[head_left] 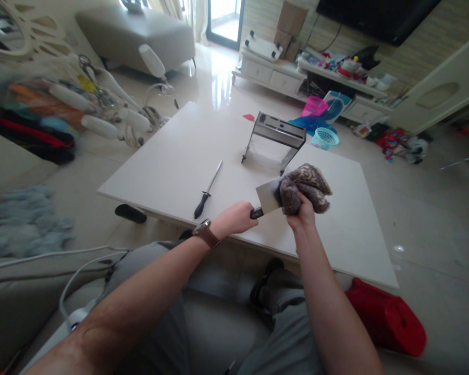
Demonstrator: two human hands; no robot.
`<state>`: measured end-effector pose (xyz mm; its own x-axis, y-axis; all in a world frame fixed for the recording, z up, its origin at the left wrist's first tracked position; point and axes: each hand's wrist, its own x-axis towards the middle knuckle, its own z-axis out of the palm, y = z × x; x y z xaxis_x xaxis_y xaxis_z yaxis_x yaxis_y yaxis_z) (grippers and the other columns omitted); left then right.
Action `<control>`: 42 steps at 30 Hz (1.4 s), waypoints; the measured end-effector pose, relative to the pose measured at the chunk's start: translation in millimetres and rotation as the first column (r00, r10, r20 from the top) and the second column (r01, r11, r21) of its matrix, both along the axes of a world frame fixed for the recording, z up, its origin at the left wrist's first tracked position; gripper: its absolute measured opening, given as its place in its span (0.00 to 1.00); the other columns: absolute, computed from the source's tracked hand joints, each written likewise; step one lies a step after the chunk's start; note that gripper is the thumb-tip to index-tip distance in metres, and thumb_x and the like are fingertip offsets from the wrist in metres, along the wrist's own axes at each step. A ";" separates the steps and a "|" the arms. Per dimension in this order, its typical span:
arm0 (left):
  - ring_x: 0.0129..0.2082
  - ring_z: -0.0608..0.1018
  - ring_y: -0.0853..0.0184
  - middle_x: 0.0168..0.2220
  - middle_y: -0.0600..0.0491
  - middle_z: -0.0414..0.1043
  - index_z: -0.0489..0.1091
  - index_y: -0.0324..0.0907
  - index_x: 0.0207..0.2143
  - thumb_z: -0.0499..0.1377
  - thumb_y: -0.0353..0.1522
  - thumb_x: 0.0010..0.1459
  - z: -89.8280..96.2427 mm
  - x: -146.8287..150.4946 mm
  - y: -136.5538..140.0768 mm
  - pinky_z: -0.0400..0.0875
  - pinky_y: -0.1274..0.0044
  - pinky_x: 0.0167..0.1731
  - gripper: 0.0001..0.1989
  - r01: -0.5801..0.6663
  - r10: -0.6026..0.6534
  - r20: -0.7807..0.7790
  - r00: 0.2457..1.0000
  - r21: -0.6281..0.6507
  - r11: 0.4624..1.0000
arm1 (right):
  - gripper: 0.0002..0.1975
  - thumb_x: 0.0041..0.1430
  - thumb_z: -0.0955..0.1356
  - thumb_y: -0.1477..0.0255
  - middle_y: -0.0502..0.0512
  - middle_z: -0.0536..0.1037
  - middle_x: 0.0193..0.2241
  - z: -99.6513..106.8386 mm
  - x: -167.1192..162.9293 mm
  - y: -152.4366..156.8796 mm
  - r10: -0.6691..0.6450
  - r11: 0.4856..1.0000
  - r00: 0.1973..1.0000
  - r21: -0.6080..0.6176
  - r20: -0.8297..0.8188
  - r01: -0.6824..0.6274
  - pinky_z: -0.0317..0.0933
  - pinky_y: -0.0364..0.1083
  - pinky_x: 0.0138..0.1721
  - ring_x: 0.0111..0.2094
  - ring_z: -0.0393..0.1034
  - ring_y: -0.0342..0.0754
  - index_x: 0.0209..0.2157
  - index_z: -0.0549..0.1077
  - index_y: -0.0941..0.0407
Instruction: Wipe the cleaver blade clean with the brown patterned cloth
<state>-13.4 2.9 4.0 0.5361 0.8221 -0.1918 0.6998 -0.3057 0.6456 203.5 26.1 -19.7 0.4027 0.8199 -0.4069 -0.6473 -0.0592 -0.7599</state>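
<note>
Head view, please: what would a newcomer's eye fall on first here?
First, the cleaver at the centre, above the near edge of the white table: the left hand grips its dark handle while the right hand presses a brown patterned cloth against the blade. Next, a sharpening steel lies on the table to the left, and a metal knife rack stands farther back.

Single head view, looking forward and steeply down over lap and forearms onto a white table (172, 166). Close to both hands; floor and cabinets beyond recede. Left edge blurred, perhaps from wide-lens distortion.
</note>
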 end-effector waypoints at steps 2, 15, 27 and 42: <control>0.21 0.72 0.67 0.26 0.43 0.77 0.79 0.35 0.31 0.57 0.33 0.54 1.2 -2.2 2.6 0.57 0.76 0.22 0.12 0.015 -0.015 0.012 1.000 -0.023 1.000 | 0.04 0.52 0.72 0.78 0.49 0.84 0.29 -0.1 0.4 2.2 -0.028 1.000 0.999 -0.015 -0.018 0.027 0.77 0.41 0.40 0.30 0.80 0.43 0.31 0.79 0.57; 0.20 0.69 0.67 0.20 0.50 0.71 0.78 0.39 0.27 0.60 0.31 0.46 19.7 -48.7 33.5 0.56 0.75 0.22 0.08 0.108 -0.106 -0.221 0.970 -0.003 0.994 | 0.19 0.39 0.79 0.81 0.53 0.85 0.36 15.2 46.4 -14.6 0.130 0.992 0.960 -0.033 0.248 -0.125 0.79 0.46 0.39 0.36 0.81 0.49 0.36 0.80 0.59; 0.25 0.76 0.61 0.29 0.42 0.79 0.80 0.42 0.29 0.59 0.30 0.45 1.1 -47.3 33.0 0.57 0.73 0.24 0.10 0.137 -0.104 -0.271 0.957 0.107 0.985 | 0.25 0.35 0.80 0.82 0.50 0.85 0.38 5.6 28.3 -17.0 0.180 0.983 0.946 -0.010 0.269 -0.184 0.78 0.53 0.47 0.42 0.81 0.52 0.40 0.79 0.55; 0.29 0.80 0.58 0.34 0.41 0.81 0.81 0.41 0.33 0.56 0.32 0.47 4.2 -41.6 30.7 0.58 0.74 0.21 0.15 0.184 -0.136 -0.350 0.927 0.106 0.977 | 0.24 0.32 0.82 0.75 0.52 0.85 0.39 -5.5 32.1 -8.3 0.129 0.992 0.929 -0.058 0.346 -0.116 0.78 0.48 0.45 0.42 0.80 0.52 0.37 0.81 0.57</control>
